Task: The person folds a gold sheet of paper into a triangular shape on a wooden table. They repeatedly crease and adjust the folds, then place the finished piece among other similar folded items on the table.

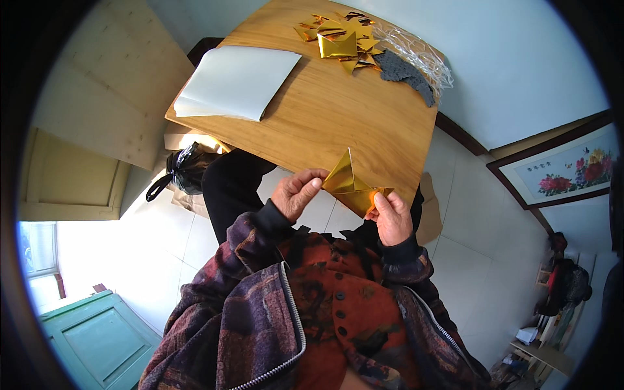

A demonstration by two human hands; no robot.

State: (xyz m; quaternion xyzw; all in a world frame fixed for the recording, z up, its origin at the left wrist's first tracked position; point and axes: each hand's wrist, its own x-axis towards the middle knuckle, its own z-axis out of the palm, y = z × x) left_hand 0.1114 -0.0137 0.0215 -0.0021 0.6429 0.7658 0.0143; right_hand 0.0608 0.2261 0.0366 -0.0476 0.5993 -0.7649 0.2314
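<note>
A folded piece of shiny gold paper (346, 184) is held up between my two hands, just off the near edge of the wooden table (325, 123). My left hand (296, 193) pinches its left corner between thumb and fingers. On the other side, my right hand (390, 218) grips the lower right part, with the thumb on top. One pointed flap of the paper stands upward, and the lower part looks like a flat fold. At the far side of the table lies a pile of folded gold paper pieces (338, 45).
A stack of white sheets (240, 81) lies on the table's left side. Beside the gold pile are a dark grey textured cloth (404, 75) and a tangle of clear plastic strands (419, 52). A black plastic bag (188, 170) stands left of my knee.
</note>
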